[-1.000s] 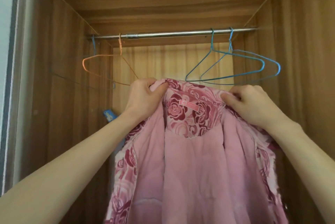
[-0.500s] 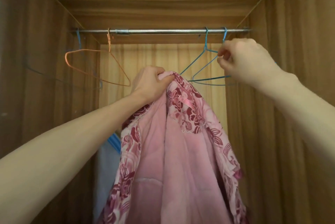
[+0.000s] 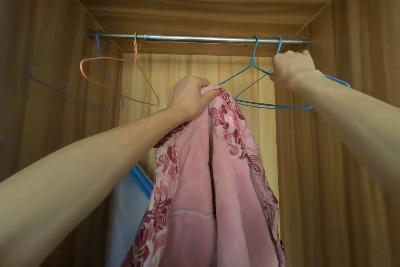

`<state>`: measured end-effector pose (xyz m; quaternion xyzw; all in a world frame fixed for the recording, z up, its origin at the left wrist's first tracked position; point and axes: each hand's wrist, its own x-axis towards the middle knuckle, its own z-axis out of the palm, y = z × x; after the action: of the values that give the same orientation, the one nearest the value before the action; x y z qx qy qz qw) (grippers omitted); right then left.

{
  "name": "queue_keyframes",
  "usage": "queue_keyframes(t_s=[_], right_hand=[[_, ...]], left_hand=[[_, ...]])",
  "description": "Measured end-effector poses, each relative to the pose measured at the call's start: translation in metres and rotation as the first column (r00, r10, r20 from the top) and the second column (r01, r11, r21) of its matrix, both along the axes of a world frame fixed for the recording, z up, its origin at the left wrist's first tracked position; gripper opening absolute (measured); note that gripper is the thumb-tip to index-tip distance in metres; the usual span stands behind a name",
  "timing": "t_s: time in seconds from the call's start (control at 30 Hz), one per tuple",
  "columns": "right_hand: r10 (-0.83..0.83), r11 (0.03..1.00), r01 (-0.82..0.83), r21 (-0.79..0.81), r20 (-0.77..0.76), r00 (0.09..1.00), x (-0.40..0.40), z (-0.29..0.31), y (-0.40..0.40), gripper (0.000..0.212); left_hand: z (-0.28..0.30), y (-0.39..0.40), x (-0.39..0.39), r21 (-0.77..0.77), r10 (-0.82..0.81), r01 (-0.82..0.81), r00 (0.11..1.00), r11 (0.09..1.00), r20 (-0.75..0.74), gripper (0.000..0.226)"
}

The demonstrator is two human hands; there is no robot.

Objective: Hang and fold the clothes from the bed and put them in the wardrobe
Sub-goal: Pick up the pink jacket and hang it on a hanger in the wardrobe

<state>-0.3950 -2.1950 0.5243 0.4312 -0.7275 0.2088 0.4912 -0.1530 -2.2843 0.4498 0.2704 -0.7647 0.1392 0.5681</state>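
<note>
A pink jacket (image 3: pixel 207 180) with a dark red rose pattern and plush lining hangs from my left hand (image 3: pixel 191 97), which grips it by the collar in front of the open wardrobe. My right hand (image 3: pixel 292 67) is raised to the metal rail (image 3: pixel 194 38) and closed around the neck of a blue wire hanger (image 3: pixel 279 105) whose hook sits on the rail. A second blue-green wire hanger (image 3: pixel 253 59) hangs just left of it.
An orange wire hanger (image 3: pixel 121 91) and a faint blue one (image 3: pixel 98 46) hang at the rail's left end. Wooden wardrobe walls (image 3: pixel 337 158) close in on both sides. A blue and white cloth item (image 3: pixel 129 197) stands low at the left, behind the jacket.
My right hand let go of the jacket's collar, rose to the rail and closed on the blue hanger. The jacket now hangs bunched from my left hand alone.
</note>
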Motion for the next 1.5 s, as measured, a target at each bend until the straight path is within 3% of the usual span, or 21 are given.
queue_keyframes(t_s=[0.23,0.43,0.67,0.93,1.0,1.07,1.13,1.2,1.23,1.33,1.37,1.43,1.5], right_hand=[[0.153,0.988,-0.145,-0.058,0.166,0.974,0.005,0.009,-0.032,0.030],[0.332,0.942,-0.300,-0.149,0.311,0.890,0.023,0.009,-0.046,0.024],[0.478,0.874,-0.410,-0.261,0.303,0.825,0.039,0.009,-0.048,0.030],[0.719,0.684,-0.592,-0.426,0.251,0.649,0.051,-0.015,-0.038,0.031],[0.706,0.699,-0.554,-0.452,0.312,0.636,0.051,-0.037,-0.038,0.034],[0.643,0.766,-0.535,-0.358,0.397,0.655,0.052,-0.056,-0.038,0.045],[0.583,0.812,-0.524,-0.257,0.397,0.709,0.051,-0.070,-0.040,0.047],[0.584,0.811,-0.523,-0.260,0.378,0.718,0.048,-0.084,-0.039,0.047],[0.646,0.763,-0.576,-0.294,0.395,0.653,0.045,-0.093,-0.038,0.044],[0.833,0.451,-0.771,-0.449,0.522,0.183,0.040,-0.114,-0.032,0.027],[0.828,0.400,-0.771,-0.496,0.556,0.072,0.039,-0.118,-0.027,0.022],[0.795,0.411,-0.711,-0.571,0.605,-0.026,0.040,-0.127,-0.018,0.028],[0.789,0.470,-0.666,-0.579,0.613,0.023,0.043,-0.136,-0.011,0.044]], left_hand=[[0.002,-0.005,0.008,-0.024,0.032,-0.032,0.999,0.999,0.017,0.043],[-0.001,-0.003,0.012,-0.011,0.029,-0.029,0.999,1.000,0.031,0.043],[-0.002,-0.001,0.020,0.030,0.063,-0.064,0.998,0.998,0.031,0.056],[-0.011,0.003,0.040,0.054,0.042,-0.042,0.999,0.998,-0.001,0.050],[-0.016,0.001,0.046,0.069,0.020,-0.020,1.000,0.997,-0.006,0.048],[-0.022,0.002,0.048,0.081,0.010,-0.011,1.000,0.997,0.013,0.045],[-0.027,0.003,0.047,0.086,-0.001,-0.001,1.000,0.996,0.018,0.046],[-0.033,0.004,0.047,0.090,0.009,-0.011,1.000,0.996,0.014,0.050],[-0.035,0.004,0.047,0.096,0.012,-0.013,1.000,0.995,0.014,0.050],[-0.040,0.002,0.052,0.156,-0.029,0.027,1.000,0.987,0.009,0.050],[-0.041,0.001,0.055,0.183,-0.057,0.056,0.998,0.982,-0.001,0.051],[-0.044,0.002,0.063,0.225,-0.101,0.104,0.995,0.969,-0.028,0.052],[-0.047,0.003,0.071,0.250,-0.123,0.128,0.992,0.960,-0.035,0.050]])
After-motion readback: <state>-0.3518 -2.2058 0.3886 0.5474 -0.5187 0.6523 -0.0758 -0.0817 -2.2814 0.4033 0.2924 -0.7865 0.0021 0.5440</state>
